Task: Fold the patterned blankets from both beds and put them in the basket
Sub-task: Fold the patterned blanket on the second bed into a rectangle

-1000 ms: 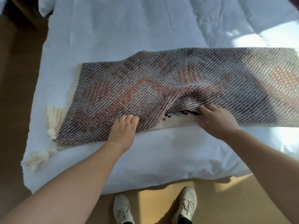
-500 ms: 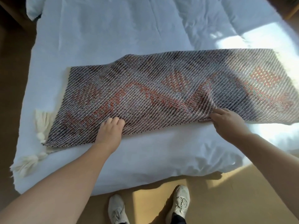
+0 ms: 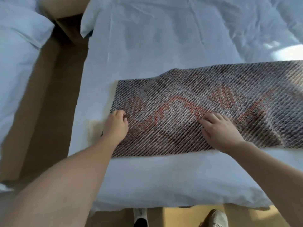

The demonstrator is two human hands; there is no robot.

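Observation:
The patterned blanket (image 3: 188, 112), woven grey with orange zigzags, lies as a long folded strip across the white bed (image 3: 164, 38); its right end runs out of view. My left hand (image 3: 116, 126) sits at the strip's left end, fingers curled into the cloth near the edge. Further right, my right hand (image 3: 219, 128) rests palm down on the blanket with its fingers spread. A cream fringe (image 3: 96, 128) peeks out past the left end. No basket is in view.
A second white bed (image 3: 18, 66) stands to the left across a narrow strip of brown floor (image 3: 49, 112). A wooden nightstand (image 3: 65, 9) sits between the bed heads. My shoes (image 3: 213, 218) are at the bed's near edge.
Both hands have left the blanket's near edge and moved up onto it. My left hand has gone to the left end. The view has swung left, showing the second bed.

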